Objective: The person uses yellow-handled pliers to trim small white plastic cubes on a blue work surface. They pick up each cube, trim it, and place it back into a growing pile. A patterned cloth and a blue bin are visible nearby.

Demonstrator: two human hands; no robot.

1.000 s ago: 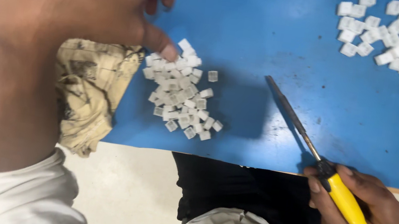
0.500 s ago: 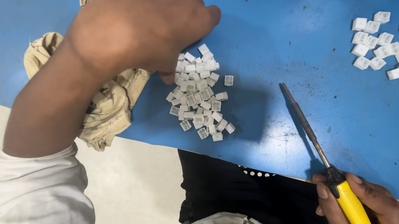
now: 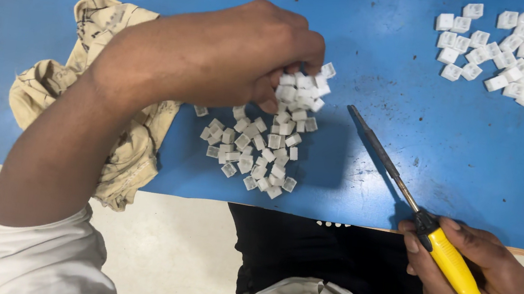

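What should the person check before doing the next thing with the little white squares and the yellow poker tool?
1. Left hand is on the near pile of white pieces: ok.
2. One single piece pinched in its fingers: cannot tell.
3. Right hand grips the yellow-handled soldering iron: ok.
4. Iron's tip is apart from the left hand and the pile: ok.
5. Crumpled cloth lies away from the tip: ok.
6. Tip hot: cannot tell.

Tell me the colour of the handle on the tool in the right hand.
Yellow, seen clearly in the head view: soldering iron handle, held by the right hand.
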